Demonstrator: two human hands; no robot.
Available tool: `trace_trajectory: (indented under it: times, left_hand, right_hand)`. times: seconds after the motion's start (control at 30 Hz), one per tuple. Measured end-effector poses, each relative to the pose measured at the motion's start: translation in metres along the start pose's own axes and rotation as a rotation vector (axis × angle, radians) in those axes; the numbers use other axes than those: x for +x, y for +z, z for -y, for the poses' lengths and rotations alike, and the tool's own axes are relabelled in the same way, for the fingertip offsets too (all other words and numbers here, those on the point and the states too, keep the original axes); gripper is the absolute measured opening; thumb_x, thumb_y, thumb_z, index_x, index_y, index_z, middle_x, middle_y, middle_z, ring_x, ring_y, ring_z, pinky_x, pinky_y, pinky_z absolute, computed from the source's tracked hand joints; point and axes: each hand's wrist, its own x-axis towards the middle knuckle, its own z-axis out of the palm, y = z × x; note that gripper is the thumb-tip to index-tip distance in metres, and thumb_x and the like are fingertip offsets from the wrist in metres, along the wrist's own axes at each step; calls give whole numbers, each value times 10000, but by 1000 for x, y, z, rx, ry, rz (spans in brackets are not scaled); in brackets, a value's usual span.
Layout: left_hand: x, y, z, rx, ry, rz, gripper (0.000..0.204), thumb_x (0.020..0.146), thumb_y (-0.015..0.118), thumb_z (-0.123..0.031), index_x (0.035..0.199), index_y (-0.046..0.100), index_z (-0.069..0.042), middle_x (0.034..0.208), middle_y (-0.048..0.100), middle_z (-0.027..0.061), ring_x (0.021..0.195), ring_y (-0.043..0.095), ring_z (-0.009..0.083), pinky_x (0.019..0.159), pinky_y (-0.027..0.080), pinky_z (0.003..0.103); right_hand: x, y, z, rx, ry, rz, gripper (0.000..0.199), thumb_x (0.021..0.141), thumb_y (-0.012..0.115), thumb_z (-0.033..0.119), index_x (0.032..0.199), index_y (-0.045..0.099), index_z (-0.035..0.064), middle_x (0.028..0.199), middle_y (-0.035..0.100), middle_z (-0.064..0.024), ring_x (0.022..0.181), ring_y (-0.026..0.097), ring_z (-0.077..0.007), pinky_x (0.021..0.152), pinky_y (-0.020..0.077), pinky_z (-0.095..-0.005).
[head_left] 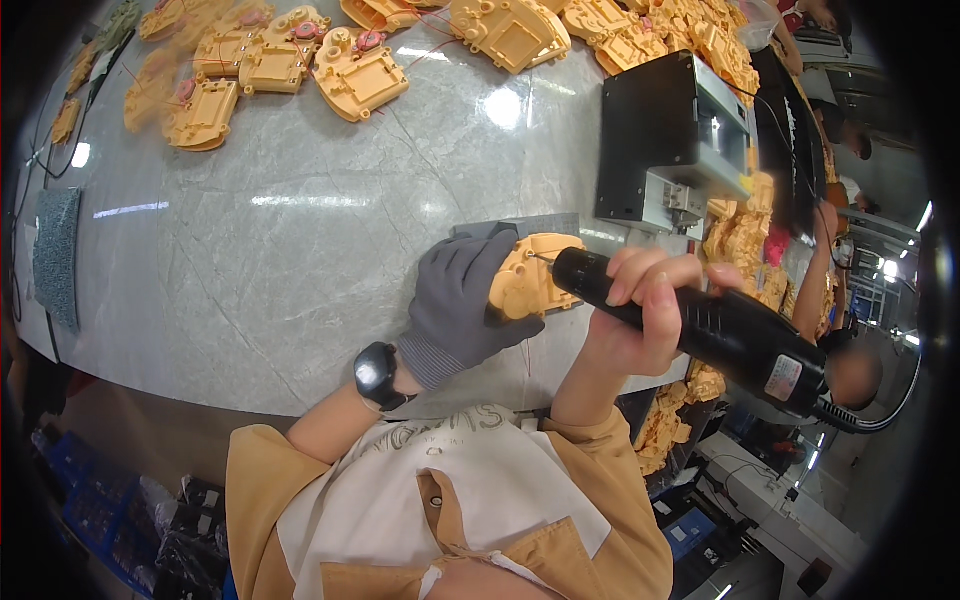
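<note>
My left hand (455, 290), in a grey glove with a striped cuff, is closed around an orange plastic housing (522, 284) near the table's front edge. Beneath the housing lies a dark grey block (545, 222), partly hidden by the glove and the part. Wrapped around a black electric screwdriver (700, 330) are the bare fingers of my right hand (645, 310). The tool slants from lower right to upper left, and its thin bit points at the upper middle of the housing. Whether the bit touches a screw is too small to tell. Thin red wires hang below the housing.
Several similar orange housings (360, 75) with red wires lie along the far side of the grey table (270, 250). A black and grey box-shaped machine (670, 140) stands to the right. More orange parts (760, 230) pile beyond it. A bluish textured pad (57, 258) lies far left. Other people are at right.
</note>
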Motion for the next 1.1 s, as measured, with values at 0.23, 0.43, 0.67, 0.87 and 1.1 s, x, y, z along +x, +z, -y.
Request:
trace_trajectory:
  times: [0.23,0.43,0.67,0.87,1.1]
  left_hand:
    - [0,-2,-1,-4,-4,7,824,529,822,-317,1203,449,-25,1121,536,131,1016,509,314,892,386,414]
    - [3,0,0,-5,15,-29,809,524,808,-343,1193,472,-34,1071,534,122,966,521,285,852,410,403]
    - [0,-3,2,-40,-20,-18,781,552,806,-351,1196,474,-59,1064,547,99,990,524,288,867,393,397]
    - [-2,1,3,-54,-33,13,751,574,786,-363,1191,482,-61,1065,541,96,978,523,286,843,397,398]
    - [10,-6,-5,114,69,117,670,610,746,-351,1189,521,-98,1044,533,95,944,518,276,830,394,383]
  right_hand:
    - [6,4,1,-29,54,56,430,740,532,-51,1103,326,51,615,489,-62,463,481,-158,498,460,-333]
    - [12,11,0,-131,133,147,385,748,484,-35,1101,355,50,608,456,-71,475,455,-170,518,416,-327]
    - [13,20,-11,-220,167,171,390,704,591,-108,954,342,57,620,535,-70,525,498,-104,518,455,-232]
    - [10,24,-11,-194,274,77,398,698,575,-102,992,361,60,656,520,-76,496,473,-130,498,421,-253]
    - [10,-5,8,-252,87,-3,492,716,534,-19,1170,351,32,597,471,-61,454,466,-145,495,445,-284]
